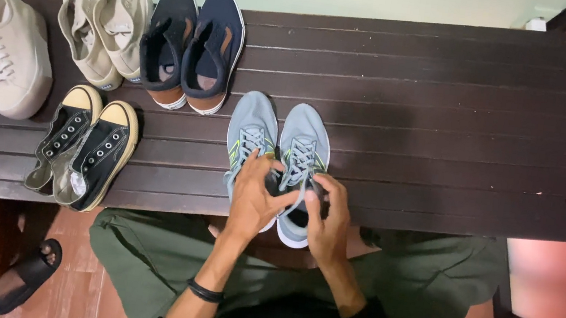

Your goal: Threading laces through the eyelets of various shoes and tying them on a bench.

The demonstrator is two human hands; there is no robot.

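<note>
A pair of grey running shoes with white laces and green accents stands side by side near the front edge of a dark slatted wooden table (449,115). My left hand (253,195) rests on the left grey shoe (253,122), fingers over its opening and touching the laces of the right grey shoe (305,140). My right hand (328,220) grips the rear opening of the right shoe, thumb and fingers curled on its collar. A black band circles my left wrist.
On the table's left stand a navy slip-on pair (192,45), a beige pair (104,22), a black low-top pair without laces (84,147) and a single cream sneaker (9,54). Another person's foot in a black sandal (27,278) is at bottom left.
</note>
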